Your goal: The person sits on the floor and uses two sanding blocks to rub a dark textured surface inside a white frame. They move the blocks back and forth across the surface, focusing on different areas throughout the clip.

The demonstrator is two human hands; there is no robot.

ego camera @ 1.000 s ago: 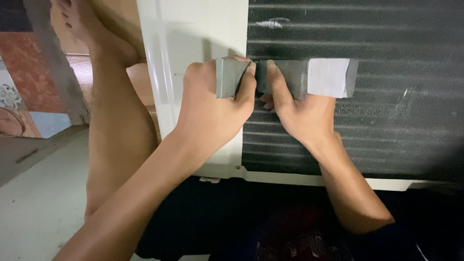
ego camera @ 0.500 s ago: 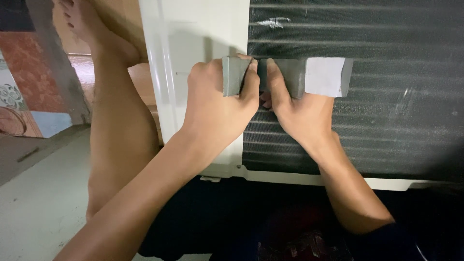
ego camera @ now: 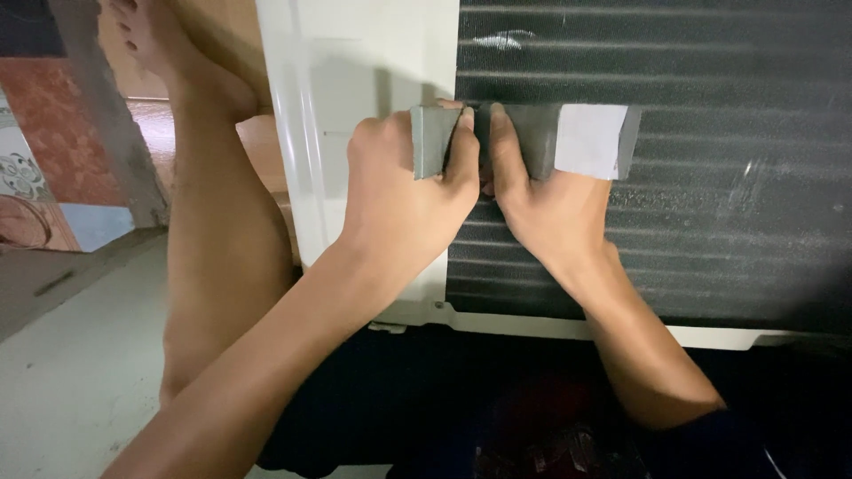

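Frame centre: left hand (ego camera: 399,191) and right hand (ego camera: 546,200), side by side, each pinching the grey tape strip (ego camera: 532,137) against the dark finned coil (ego camera: 692,177).

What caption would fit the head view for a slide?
Both hands, left and right, pinch a grey tape strip against a dark finned panel.

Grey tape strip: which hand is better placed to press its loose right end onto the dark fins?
Right, probably. The right hand already pinches the grey tape strip beside its lifted right end; the left hand holds the far left end over the white panel.
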